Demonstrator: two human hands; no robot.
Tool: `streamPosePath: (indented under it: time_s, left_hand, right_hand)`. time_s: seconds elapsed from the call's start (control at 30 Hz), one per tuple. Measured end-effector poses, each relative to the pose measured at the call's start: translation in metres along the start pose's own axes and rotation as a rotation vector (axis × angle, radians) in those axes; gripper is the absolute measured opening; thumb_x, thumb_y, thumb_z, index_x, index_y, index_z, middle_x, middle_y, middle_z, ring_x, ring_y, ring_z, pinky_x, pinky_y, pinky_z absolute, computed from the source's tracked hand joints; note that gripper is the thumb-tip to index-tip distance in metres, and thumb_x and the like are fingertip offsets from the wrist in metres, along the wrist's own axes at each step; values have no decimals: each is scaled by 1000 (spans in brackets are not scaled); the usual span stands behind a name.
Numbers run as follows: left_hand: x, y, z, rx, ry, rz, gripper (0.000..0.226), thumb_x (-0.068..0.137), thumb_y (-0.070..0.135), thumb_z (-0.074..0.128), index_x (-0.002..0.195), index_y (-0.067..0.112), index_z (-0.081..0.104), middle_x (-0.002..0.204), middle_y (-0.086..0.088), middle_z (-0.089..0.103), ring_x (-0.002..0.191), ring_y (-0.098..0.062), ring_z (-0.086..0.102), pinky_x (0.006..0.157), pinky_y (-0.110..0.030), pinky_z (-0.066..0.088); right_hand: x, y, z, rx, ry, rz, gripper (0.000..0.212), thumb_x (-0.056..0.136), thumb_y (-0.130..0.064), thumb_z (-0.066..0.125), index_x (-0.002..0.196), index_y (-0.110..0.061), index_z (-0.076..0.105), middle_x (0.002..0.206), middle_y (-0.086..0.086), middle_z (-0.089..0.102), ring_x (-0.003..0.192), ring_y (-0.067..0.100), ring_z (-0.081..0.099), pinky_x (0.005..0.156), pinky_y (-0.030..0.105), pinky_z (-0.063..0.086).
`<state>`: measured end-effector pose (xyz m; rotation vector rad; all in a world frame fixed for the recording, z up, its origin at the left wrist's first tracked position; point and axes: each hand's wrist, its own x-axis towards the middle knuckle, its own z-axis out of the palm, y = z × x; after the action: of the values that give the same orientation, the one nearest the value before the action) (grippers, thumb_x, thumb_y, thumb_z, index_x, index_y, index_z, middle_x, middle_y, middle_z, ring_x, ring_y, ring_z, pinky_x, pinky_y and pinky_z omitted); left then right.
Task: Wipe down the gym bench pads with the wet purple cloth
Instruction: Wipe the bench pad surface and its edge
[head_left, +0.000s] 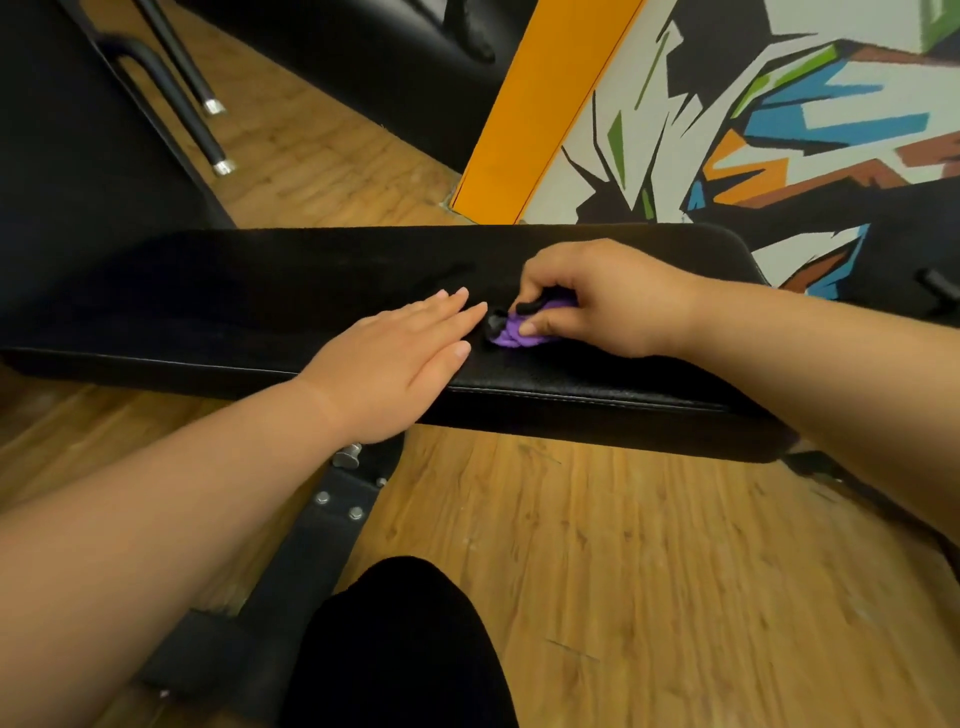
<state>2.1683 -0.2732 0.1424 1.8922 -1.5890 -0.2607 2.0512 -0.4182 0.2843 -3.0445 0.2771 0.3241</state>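
Head view: purple cloth (522, 328) is bunched small and pinched in the right hand (597, 299), thumb and curled fingers closed round it, pressed onto the top of the black bench pad (234, 291), right of centre. Something small and black is seen against the cloth under the fingers; what it is cannot be told. Left hand (395, 364) is laid flat on the pad just beside the cloth, fingers straight, nothing held, fingertips near the cloth but not clearly touching it.

Progress, as a judgement: wiping is under way on this pad. No wet sheen or streaks can be made out on the dark surface, so how much has been covered cannot be told. The long stretch of pad to the left and the far right end are likely still to be done. More black padding is seen beyond (389, 62), across the wood floor (649, 545); whether it is wiped cannot be told.
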Motion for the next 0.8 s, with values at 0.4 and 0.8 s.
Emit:
streamPosePath:
  time_s: [0.4, 0.8]
  left_hand:
    - [-20, 5, 4, -31, 41, -64, 47, 105, 36, 21, 151, 31, 18, 158, 16, 15, 138, 10, 4, 113, -15, 3]
    - [-21, -2, 8, -31, 81, -26, 49, 103, 39, 18, 151, 29, 19, 159, 13, 18, 140, 7, 8, 115, -18, 7]
  right_hand:
    - [4, -5, 5, -4, 34, -33, 13, 89, -29, 65, 95, -17, 68, 92, -6, 61, 87, 8, 55, 81, 29, 47]
    - [4, -3, 9, 82, 32, -103, 25, 90, -26, 64, 114, -32, 59, 97, -21, 56, 96, -8, 52, 77, 3, 39]
